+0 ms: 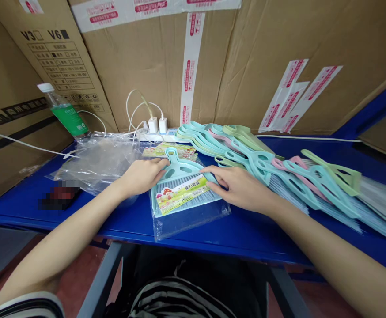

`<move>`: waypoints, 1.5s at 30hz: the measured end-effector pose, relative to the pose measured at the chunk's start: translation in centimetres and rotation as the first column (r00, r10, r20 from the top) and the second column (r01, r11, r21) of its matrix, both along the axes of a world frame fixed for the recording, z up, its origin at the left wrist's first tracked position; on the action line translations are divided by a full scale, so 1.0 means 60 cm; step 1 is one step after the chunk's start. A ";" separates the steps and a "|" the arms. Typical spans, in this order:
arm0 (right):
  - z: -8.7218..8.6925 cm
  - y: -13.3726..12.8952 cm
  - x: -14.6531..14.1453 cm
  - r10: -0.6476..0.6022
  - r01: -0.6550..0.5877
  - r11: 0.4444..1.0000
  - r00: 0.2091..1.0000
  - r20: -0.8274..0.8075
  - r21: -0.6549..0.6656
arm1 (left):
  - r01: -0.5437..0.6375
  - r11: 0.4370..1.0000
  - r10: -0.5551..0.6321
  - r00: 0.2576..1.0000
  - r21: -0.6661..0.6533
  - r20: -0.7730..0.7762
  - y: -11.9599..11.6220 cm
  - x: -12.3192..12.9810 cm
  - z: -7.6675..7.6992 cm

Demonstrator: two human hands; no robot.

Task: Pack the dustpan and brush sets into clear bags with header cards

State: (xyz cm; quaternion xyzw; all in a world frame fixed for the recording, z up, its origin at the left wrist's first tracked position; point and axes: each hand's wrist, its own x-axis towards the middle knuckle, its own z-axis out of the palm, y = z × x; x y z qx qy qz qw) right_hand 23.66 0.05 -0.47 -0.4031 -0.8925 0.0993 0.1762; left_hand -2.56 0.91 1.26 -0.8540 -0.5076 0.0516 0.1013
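Note:
A light-blue dustpan (181,164) with a grey-bristled brush (196,203) lies in a clear plastic bag (183,227) in front of me. A yellow-green printed card (167,204) rests across the bristles. My left hand (145,176) is closed at the dustpan's upper left edge, its fingertips partly hidden. My right hand (234,185) grips the upper right side, thumb and fingers around a blue edge; whether that is pan or brush I cannot tell. Behind the dustpan lie more printed cards (176,150).
To the right lies a pile of blue, pink and green brushes and dustpans (255,159). Clear plastic bags (100,163), a bottle (67,115) and a dark blurred object (59,196) are at left. A power strip (158,135) with chargers stands behind, against cardboard (146,66). The blue table (130,227) ends close to me.

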 end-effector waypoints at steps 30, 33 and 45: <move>-0.004 -0.004 -0.005 0.273 -0.274 0.962 0.960 -0.067 -0.008 | 0.062 0.997 -0.065 0.996 0.048 0.056 -0.001 -0.001 -0.001; -0.003 -0.004 -0.005 0.286 -0.287 0.958 0.955 -0.078 0.000 | 0.072 0.996 -0.075 0.995 0.050 0.060 0.001 -0.002 -0.002; -0.006 -0.004 -0.005 0.264 -0.263 0.964 0.963 -0.054 0.023 | 0.102 0.991 -0.107 0.992 0.082 0.062 0.002 -0.006 -0.004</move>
